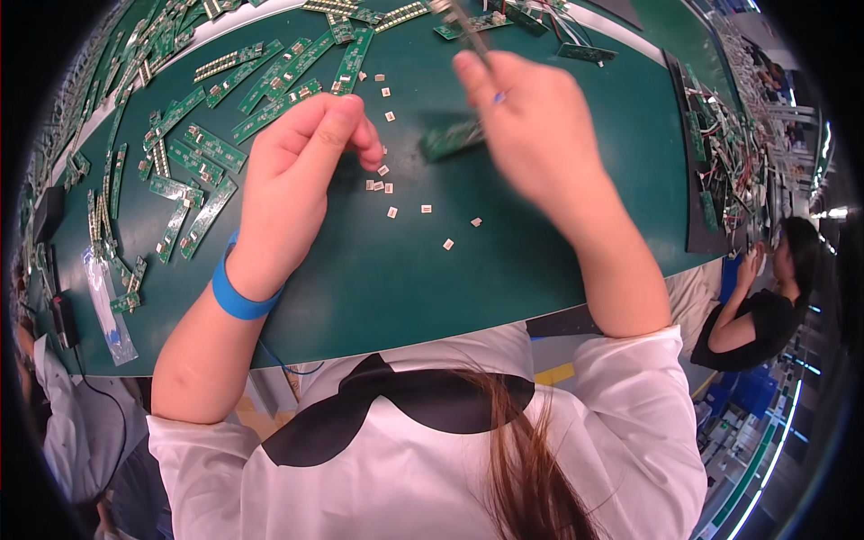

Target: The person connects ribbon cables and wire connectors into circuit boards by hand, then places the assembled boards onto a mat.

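Note:
My right hand (544, 135) is closed around a slim metal tool (470, 31), which points up and away. Motion blurs both, so the tool's exact kind is unclear. Just left of that hand, low over the table, is a smeared green circuit board (450, 139); whether the fingers touch it I cannot tell. My left hand (306, 166), with a blue band (236, 292) on its wrist, has its thumb and fingers pressed together. Anything between those fingertips is hidden. Several tiny white connectors (390, 116) lie scattered between and below the hands.
Narrow green circuit boards (207, 148) lie loosely piled across the left and far side of the green table (540, 279). More boards with wires (711, 171) sit on a dark mat at the right edge. A clear plastic bag (108, 306) lies near left; another person (765, 306) sits to the right.

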The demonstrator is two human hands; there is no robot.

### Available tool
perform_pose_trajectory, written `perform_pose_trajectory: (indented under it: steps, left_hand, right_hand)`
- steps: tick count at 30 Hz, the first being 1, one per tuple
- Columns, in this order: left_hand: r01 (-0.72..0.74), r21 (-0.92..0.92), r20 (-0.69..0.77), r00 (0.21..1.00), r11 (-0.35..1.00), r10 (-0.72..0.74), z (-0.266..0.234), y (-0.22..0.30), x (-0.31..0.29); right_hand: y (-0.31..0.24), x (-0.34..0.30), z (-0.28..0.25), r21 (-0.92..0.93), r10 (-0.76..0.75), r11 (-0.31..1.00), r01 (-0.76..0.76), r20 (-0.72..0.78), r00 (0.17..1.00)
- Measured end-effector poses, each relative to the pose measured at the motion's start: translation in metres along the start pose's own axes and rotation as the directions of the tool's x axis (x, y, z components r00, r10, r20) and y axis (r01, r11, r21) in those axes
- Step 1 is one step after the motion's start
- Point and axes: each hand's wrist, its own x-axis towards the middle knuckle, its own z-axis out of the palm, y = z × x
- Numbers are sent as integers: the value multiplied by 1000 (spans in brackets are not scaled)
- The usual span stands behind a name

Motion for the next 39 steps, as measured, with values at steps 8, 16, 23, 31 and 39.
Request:
perform_pose_trajectory:
  steps: [8, 16, 23, 31, 39]
  left_hand:
    - [-480, 876, 426, 816, 45, 390, -12, -7, 24]
    - [-809, 490, 854, 521, 326, 9, 57, -12, -38]
    - [-709, 686, 727, 676, 165, -115, 20, -10, 5]
    - [-664, 748, 643, 721, -6, 260, 0, -9, 40]
    - [-605, 671, 284, 743, 428, 605, -3, 7, -6]
  right_hand:
    - [33, 22, -15, 4, -125, 990, 140, -427, 896]
    - [57, 19, -25, 259, 102, 966, 1, -384, 918]
    - [59, 15, -30, 326, 169, 943, -71, -285, 943]
    - [35, 1, -44, 428, -128, 898, 101, 34, 991]
    - [22, -9, -31, 705, -324, 679, -206, 539, 778]
